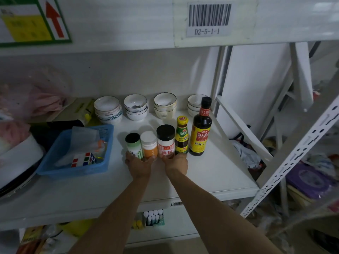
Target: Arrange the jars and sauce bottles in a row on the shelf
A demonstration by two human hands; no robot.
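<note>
I see five containers upright in row on white shelf [211, 173]: green-label jar [134, 146], orange jar [149, 144], red-label jar [166, 141], small sauce bottle [181, 135], tall soy sauce bottle [200, 128], all side by side. My left hand [138, 165] spread open, fingers touching bases of green and orange jars. My right hand [177, 164] open against red-label jar and small bottle base. Neither hand grips anything. Blue basket [55, 162] just left; stacked bowls [135, 107] behind.

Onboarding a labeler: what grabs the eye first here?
A tight row of five containers mid-shelf: green-label jar, orange jar, black-lidded jar, small sauce bottle, tall soy sauce bottle. The left hand and right hand press against the row's front. A barcode label sits on the beam above.
</note>
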